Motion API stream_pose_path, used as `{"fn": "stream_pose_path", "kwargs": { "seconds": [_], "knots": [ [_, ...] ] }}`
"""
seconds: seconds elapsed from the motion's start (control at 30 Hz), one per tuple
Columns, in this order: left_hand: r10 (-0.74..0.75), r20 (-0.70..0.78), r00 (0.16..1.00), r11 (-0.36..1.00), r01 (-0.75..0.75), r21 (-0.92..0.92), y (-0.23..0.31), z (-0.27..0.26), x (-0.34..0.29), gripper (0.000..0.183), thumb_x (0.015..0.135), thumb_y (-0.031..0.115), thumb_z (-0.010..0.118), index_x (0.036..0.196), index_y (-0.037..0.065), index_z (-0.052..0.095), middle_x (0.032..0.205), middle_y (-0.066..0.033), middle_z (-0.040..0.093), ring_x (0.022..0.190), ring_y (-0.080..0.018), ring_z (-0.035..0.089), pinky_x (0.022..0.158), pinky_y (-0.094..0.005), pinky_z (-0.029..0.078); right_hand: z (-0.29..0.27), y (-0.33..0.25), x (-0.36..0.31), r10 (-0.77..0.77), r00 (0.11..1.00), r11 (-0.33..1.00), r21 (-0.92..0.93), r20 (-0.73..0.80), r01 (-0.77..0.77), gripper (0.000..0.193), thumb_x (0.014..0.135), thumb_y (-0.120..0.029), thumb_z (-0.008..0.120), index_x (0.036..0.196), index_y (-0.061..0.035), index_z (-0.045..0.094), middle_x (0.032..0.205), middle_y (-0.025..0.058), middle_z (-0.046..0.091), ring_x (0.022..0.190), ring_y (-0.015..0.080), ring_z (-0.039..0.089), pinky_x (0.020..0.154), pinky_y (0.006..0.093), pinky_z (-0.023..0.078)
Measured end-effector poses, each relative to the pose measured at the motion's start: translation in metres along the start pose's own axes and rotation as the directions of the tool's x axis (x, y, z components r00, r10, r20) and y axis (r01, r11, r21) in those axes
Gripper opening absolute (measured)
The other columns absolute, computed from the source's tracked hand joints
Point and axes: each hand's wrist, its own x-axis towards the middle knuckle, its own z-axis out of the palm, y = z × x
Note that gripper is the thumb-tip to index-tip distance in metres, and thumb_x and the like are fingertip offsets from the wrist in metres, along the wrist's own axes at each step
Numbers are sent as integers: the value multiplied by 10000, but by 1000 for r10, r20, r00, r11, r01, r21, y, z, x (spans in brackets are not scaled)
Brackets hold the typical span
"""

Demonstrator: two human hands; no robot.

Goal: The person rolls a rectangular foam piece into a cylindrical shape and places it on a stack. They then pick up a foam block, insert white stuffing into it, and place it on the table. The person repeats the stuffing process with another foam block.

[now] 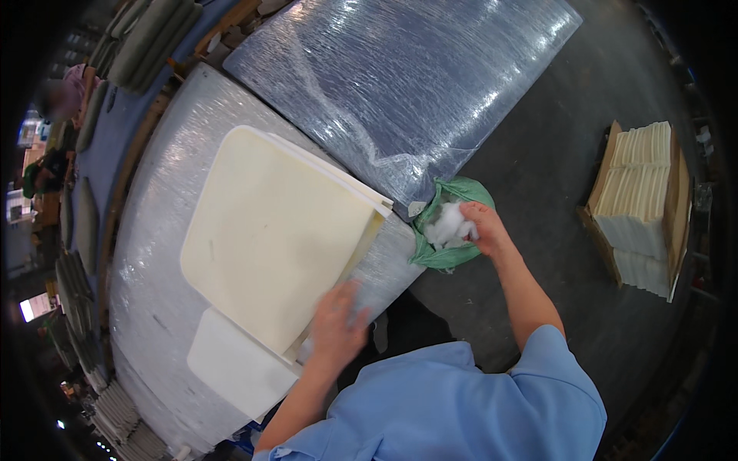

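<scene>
My right hand reaches into the mouth of a green woven bag, its fingers closed on a tuft of white fluffy fibre stuffing. More of the stuffing shows inside the bag, below the hand. My left hand is smeared by motion near the lower right edge of a stack of cream foam pads. Whether it holds anything cannot be made out. The top pad is flat with rounded corners, and a white pad sticks out beneath it at the lower left.
Under the pads is a large plastic-wrapped block. Another wrapped, bluish block stands beyond it, touching the bag's side. On the right, a carton of upright cream sheets sits on the dark floor. Grey cushions and a person are far left.
</scene>
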Motion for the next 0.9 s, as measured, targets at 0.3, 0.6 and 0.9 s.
{"fn": "stream_pose_path", "kwargs": {
  "seconds": [0.3, 0.6, 0.9],
  "knots": [
    [-215, 411, 886, 483, 462, -744, 1, 133, 119, 411, 1079, 258, 519, 1440, 61, 522, 1216, -90, 695, 1030, -194, 686, 915, -340, 545, 56, 2, -65, -56, 982, 998, 36, 183, 50, 352, 966, -315, 731, 1219, -84, 651, 1023, 8, 689, 844, 110, 662, 623, 276, 531],
    [-235, 611, 756, -100, 606, -789, -3, 80, 114, 458, 1067, 314, 507, 1415, 17, 507, 1278, -154, 665, 1137, -322, 671, 966, -466, 551, -3, 31, 9, -365, 930, 263, -963, -45, 57, 529, 805, -252, 804, 1298, -140, 647, 1306, 145, 614, 1089, 320, 616, 926, 408, 515],
    [-180, 638, 749, -125, 626, -770, -9, 75, 99, 488, 1039, 322, 524, 1419, 17, 505, 1330, -176, 633, 1192, -376, 643, 1016, -527, 524, 64, 2, -35, -192, 894, 922, -237, 404, 305, 487, 938, -109, 705, 1407, -98, 574, 1321, 52, 612, 1198, 147, 557, 987, 298, 478]
  ]
}}
